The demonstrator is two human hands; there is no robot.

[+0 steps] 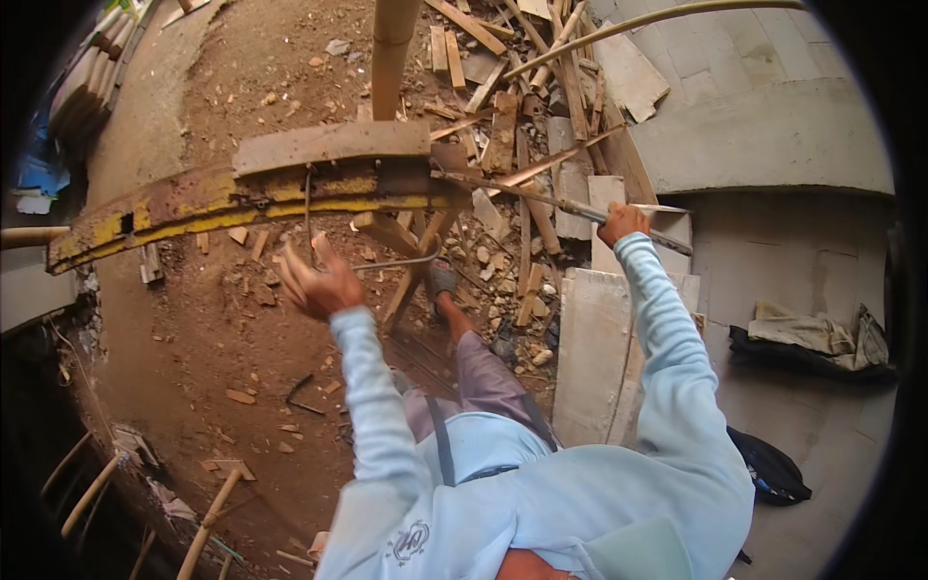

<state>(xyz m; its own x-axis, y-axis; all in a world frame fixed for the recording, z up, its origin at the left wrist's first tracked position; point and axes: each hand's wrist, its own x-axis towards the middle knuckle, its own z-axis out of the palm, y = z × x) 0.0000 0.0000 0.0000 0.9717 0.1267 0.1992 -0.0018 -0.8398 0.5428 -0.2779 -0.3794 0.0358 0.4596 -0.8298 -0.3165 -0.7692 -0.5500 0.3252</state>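
My right hand (623, 224) is closed around a long metal bar (570, 206). The bar slants from the right end of a rusty, yellow-painted steel beam (155, 220) out past my fist. In front of me, below the beam, my left hand (324, 277) has its fingers apart. Near its fingertips a thin metal rod (308, 208) hangs down from the beam. Beside the wrist runs a bent rod (396, 263), partly hidden by the hand; I cannot tell whether the hand touches it. A wooden board (333, 148) lies along the beam's top.
A thick post (394, 58) rises behind the beam. Wood scraps (498, 135) and rubble litter the dirt ground on the right. Pale boards (592, 348) lie beside my right arm, next to a concrete floor (802, 464) with folded cloth (812, 333). Bamboo poles (208, 522) stand at lower left.
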